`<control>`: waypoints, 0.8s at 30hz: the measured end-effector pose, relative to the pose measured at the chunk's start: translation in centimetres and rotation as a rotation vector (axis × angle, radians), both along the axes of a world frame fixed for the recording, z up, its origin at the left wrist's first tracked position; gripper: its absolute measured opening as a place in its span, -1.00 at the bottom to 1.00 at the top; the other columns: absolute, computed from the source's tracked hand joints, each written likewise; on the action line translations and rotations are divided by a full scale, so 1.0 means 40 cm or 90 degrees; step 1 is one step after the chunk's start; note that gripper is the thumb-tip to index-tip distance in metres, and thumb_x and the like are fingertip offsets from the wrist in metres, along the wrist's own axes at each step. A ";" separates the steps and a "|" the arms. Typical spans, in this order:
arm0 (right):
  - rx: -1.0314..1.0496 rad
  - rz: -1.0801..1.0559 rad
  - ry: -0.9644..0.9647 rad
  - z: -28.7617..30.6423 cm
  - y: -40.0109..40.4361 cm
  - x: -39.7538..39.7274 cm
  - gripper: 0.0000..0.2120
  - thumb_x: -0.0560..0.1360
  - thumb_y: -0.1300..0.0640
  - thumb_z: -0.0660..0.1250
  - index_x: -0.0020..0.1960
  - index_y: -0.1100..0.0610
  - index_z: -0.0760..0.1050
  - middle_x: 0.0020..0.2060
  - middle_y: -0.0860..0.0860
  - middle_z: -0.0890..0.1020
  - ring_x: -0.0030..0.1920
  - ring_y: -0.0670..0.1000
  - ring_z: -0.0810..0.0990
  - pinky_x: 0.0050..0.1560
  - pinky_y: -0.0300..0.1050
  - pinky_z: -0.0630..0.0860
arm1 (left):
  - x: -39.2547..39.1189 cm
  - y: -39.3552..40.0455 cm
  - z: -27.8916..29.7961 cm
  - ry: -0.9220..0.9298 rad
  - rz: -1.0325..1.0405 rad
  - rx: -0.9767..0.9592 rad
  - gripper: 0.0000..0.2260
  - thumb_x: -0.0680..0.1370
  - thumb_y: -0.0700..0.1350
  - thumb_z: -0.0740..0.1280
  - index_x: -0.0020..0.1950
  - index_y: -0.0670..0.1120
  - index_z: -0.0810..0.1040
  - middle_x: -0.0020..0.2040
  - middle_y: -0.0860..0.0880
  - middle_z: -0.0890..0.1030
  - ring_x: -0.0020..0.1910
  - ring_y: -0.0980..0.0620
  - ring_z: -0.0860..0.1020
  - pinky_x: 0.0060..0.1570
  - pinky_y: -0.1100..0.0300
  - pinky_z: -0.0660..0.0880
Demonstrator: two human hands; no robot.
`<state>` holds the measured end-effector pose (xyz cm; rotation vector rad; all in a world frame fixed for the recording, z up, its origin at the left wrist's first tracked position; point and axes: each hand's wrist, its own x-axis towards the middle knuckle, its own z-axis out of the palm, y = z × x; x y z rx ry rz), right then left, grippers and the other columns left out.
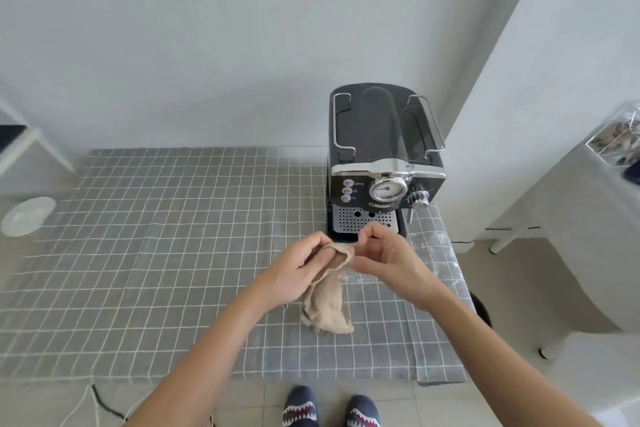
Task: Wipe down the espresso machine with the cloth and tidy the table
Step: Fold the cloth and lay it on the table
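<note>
A black and chrome espresso machine (384, 163) stands at the table's back right corner, its drip tray facing me. Just in front of it I hold a beige cloth (327, 302) above the tabletop. My left hand (298, 270) grips the cloth's top edge from the left. My right hand (384, 256) pinches the same top edge from the right, thumb and fingers closed on it. The rest of the cloth hangs down and bunches on the table.
The table (156, 253) wears a grey cloth with a white grid. A white round lid or dish (27, 216) lies on the floor at the left. A white pillar and a covered surface with a clear box (620, 139) stand to the right.
</note>
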<state>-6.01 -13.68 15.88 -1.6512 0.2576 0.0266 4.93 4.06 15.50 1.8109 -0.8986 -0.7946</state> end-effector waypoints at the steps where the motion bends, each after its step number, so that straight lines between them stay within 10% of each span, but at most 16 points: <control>1: -0.007 0.014 -0.004 0.007 0.001 0.005 -0.75 0.48 0.31 0.42 0.08 0.17 0.41 -0.12 0.21 0.68 -0.13 0.16 0.63 -0.02 0.05 0.55 | -0.001 0.004 0.005 0.033 0.000 -0.002 -0.84 0.64 0.00 0.15 -0.09 0.03 0.45 -0.44 0.20 0.45 -0.47 0.23 0.34 -0.39 0.32 0.29; 10: -0.268 0.159 -0.089 0.082 0.011 0.085 -0.87 0.60 0.18 0.27 -0.03 0.02 0.57 -0.36 0.04 0.51 -0.39 -0.04 0.37 -0.35 -0.10 0.34 | 0.035 0.063 -0.009 -0.043 0.042 0.004 -0.74 0.48 -0.08 0.44 0.13 0.03 0.49 -0.14 0.05 0.59 -0.26 0.17 0.55 -0.21 0.18 0.52; 19: -0.283 0.205 -0.064 0.164 -0.033 0.156 -0.79 0.56 0.06 0.36 -0.13 0.20 0.48 -0.28 0.08 0.59 -0.44 -0.07 0.52 -0.38 -0.17 0.51 | 0.067 0.095 0.030 0.164 0.052 -0.154 -0.64 0.51 -0.05 0.41 0.08 -0.32 0.49 -0.15 -0.20 0.51 -0.14 -0.16 0.49 0.00 -0.15 0.48; 24: -0.291 0.227 -0.091 0.182 -0.032 0.183 -0.73 0.47 0.12 0.47 -0.23 0.27 0.47 0.08 -0.07 0.67 -0.45 -0.09 0.47 -0.36 -0.25 0.47 | 0.091 0.109 0.029 0.152 0.000 -0.022 -0.93 0.54 -0.10 0.36 -0.02 -0.06 0.60 -0.17 -0.03 0.60 -0.10 -0.05 0.58 0.02 -0.05 0.53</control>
